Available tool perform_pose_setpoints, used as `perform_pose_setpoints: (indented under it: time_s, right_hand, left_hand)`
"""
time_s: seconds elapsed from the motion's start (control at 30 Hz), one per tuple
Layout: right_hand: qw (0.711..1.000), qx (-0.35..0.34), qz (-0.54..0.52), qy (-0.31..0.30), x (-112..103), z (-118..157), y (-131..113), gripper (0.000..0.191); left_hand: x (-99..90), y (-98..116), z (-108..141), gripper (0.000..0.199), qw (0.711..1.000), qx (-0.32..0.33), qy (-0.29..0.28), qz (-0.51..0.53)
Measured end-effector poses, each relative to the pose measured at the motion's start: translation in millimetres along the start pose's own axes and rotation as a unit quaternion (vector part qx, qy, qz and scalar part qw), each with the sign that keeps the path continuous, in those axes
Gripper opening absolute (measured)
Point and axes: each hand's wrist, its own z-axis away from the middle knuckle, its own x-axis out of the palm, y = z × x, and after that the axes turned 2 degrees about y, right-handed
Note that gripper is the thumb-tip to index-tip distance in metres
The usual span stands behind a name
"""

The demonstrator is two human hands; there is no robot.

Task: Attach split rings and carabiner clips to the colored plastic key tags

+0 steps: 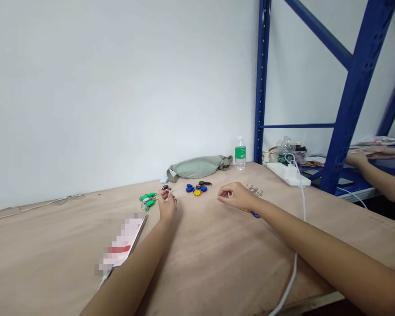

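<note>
Left hand (pixel 166 205) is at the far-left cluster, fingers bunched and pointing down and away from the person, right at a small dark-and-red item (pixel 166 192). Can't tell if it's gripped or only touched. Left forearm comes in from the near edge, angled up and to the far side, wrist low over the table.

Right hand (pixel 233 196) is palm down and half closed, fingers curled, tips pointing left. Nothing visible in it, but the fingers hide the inside, so can't tell if it holds something small. Right forearm reaches in from the near right, roughly level.

Green key fobs (pixel 148 199) with metal clips lie just left of the left hand. Blue and yellow key fobs (pixel 195 188) and a few dark ones sit in a bunch between the hands, toward the far side. Steel split rings (pixel 255 189) are piled just beyond the right hand. A blue-and-yellow piece (pixel 254 214) shows partly under the right wrist.

All of this is on a plywood tabletop (pixel 197 245). Far edge: sage waist bag (pixel 199 167), water bottle (pixel 240 153). Far right: white power strip (pixel 288 174) with white cable (pixel 294 272) running toward the near edge, blue steel shelving (pixel 357 87). Co-worker's hand (pixel 357 159) rests on the shelf at right. Near left: pixelated pink-and-white object (pixel 120 241).
</note>
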Motion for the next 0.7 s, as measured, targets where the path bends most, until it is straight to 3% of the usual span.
perform_pose_setpoints:
  time_s: [0.07,0.13,0.23,0.37,0.5,0.57,0.7]
  right_hand:
    - [0.997,0.036,-0.067,0.022,7,-6,-17,0.014]
    - [0.986,0.083,-0.142,0.004,18,-10,-32,0.016]
    - [0.968,0.129,-0.217,-0.012,38,-11,-45,0.021]
    - [0.962,0.095,-0.253,0.038,64,-5,-47,0.028]
    - [0.972,0.033,-0.224,0.067,71,3,-37,0.034]
    - [0.972,0.018,-0.229,0.053,69,5,-32,0.031]
    - [0.963,0.058,-0.255,0.06,67,4,-26,0.026]
  left_hand:
    - [4.4,7,18,0.02,0.998,-0.035,-0.024,0.049]
    - [7.8,13,35,0.021,0.985,-0.098,-0.065,0.126]
    - [11.9,19,55,0.02,0.972,-0.121,-0.118,0.165]
    - [15.2,22,68,0.024,0.934,-0.139,-0.225,0.239]
    - [14.6,23,70,0.026,0.911,-0.161,-0.303,0.229]
    - [13.5,23,70,0.024,0.906,-0.154,-0.329,0.217]
    - [11.0,22,69,0.023,0.909,-0.132,-0.349,0.185]
